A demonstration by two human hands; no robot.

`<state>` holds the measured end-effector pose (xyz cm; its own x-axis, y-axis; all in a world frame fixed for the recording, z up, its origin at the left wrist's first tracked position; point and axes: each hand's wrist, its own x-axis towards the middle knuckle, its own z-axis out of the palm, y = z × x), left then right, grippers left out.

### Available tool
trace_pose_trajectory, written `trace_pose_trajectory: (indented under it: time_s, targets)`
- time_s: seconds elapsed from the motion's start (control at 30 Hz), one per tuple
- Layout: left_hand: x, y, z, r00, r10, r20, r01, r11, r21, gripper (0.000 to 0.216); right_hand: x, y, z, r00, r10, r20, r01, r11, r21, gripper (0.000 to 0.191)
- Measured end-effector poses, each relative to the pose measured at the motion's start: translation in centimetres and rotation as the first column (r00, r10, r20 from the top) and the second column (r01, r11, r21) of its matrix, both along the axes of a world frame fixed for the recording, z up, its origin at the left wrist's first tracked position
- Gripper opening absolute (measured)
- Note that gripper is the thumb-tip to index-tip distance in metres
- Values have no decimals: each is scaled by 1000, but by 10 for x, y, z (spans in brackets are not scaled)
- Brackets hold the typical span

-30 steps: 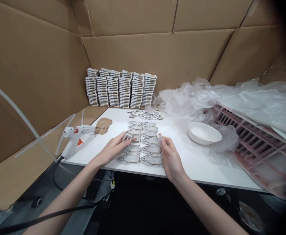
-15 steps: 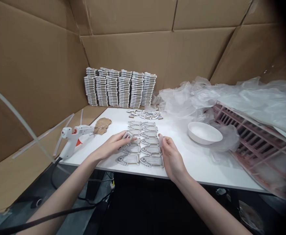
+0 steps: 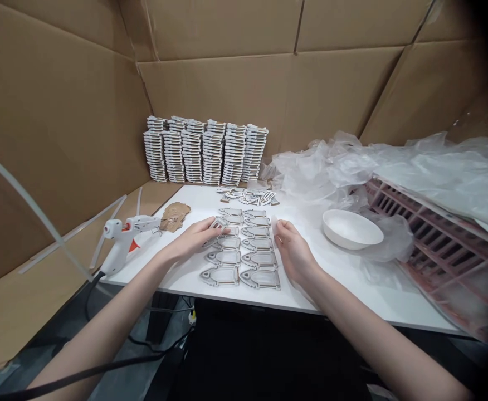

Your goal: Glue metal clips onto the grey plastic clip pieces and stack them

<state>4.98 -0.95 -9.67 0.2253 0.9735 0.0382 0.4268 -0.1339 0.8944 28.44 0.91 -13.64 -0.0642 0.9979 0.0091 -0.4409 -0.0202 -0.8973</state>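
My left hand (image 3: 196, 235) is closed on a flat grey-and-white cutout piece (image 3: 217, 224), above the left column of laid-out pieces. Between the thumb and fingers of my right hand (image 3: 294, 252) is a small, thin, translucent white piece (image 3: 274, 225), beside the right column. Under and between my hands lie two columns of flat, pointed frame-like pieces (image 3: 260, 278) with grey outlines and pale middles. My left hand partly covers some of the left column.
A white glue gun (image 3: 121, 236) stands at left beside a torn brown scrap (image 3: 175, 216). Tall stacks of pieces (image 3: 213, 153) line the back, with loose cutouts (image 3: 252, 197) before them. At right are a white bowl (image 3: 352, 229), plastic bags (image 3: 331, 167) and a pink crate (image 3: 432, 250).
My left hand has shifted slightly away from me with its cutout piece. My right hand moved slightly up in view, still pinching the translucent piece.
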Motion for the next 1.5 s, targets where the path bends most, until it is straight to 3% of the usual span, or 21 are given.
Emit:
trace_pose_trajectory:
  time_s: [0.17, 0.37, 0.53, 0.7, 0.87, 1.0, 1.17, 1.33, 1.5]
  targets:
    - [6, 14, 7, 998, 16, -61, -10, 995, 100, 24, 3, 27, 4, 995, -57, 79, 60, 997, -45, 15]
    - [11, 42, 6, 986, 10, -167, 17, 987, 162, 21, -4, 44, 10, 1000, -9, 15, 11, 997, -76, 15]
    - [3, 35, 7, 974, 16, -226, 21, 987, 157, 24, -7, 43, 9, 1000, 0, -4, 0, 996, -84, 15]
    - [0, 28, 8, 978, 0, -206, 34, 987, 160, 23, -6, 43, 9, 1000, 20, 14, -19, 998, -62, 17]
    - [4, 49, 6, 988, 61, -142, -26, 972, 232, 18, -6, 53, 7, 996, 3, 88, 0, 1000, -31, 16]
    - [3, 67, 3, 982, 55, -179, -11, 971, 237, 16, -8, 65, 5, 986, -12, 164, 14, 1000, -6, 16]
    - [-4, 65, 0, 990, 30, -140, -4, 982, 187, 14, -9, 72, 5, 980, 33, 196, -41, 998, 40, 23]
    - [-3, 60, 0, 993, 95, -64, -83, 980, 180, 15, -12, 72, 4, 985, 34, 166, -33, 999, -10, 18]
    - [-4, 76, -3, 936, 345, 76, -353, 923, 156, 24, -13, 78, 0, 979, 20, 204, -32, 998, 56, 22]
